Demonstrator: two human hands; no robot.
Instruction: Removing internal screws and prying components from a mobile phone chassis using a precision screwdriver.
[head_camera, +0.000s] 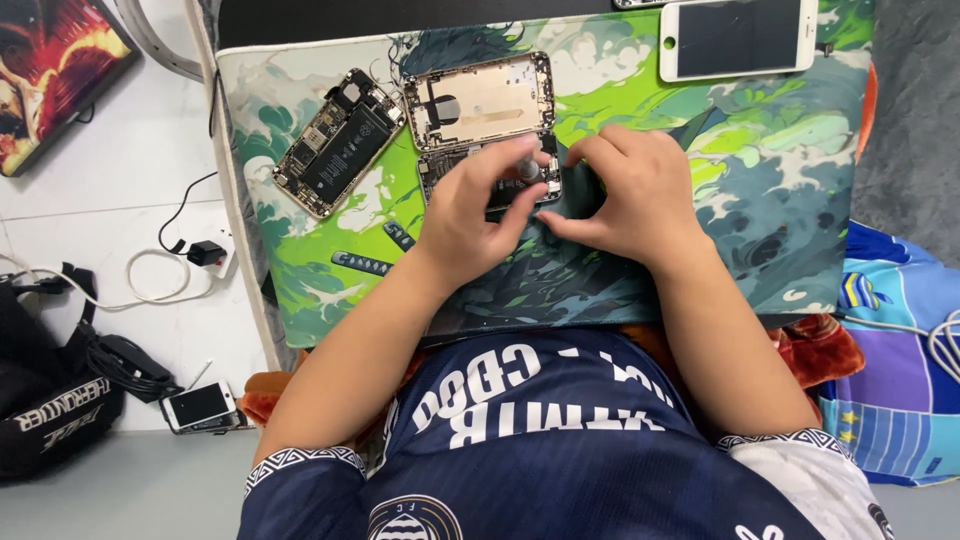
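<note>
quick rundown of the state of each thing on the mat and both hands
left hand: on the opened phone's lower end, fingers pinching a small grey tool
right hand: resting beside it, fingertips at the phone's edge
opened phone: back shell emptied, screen off
second phone: open, battery and board exposed
white screen panel: detached, face up, dark
mat: flat

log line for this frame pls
left hand: small tool on open phone | right hand: steadies its lower edge | mat: second phone, screen
</note>
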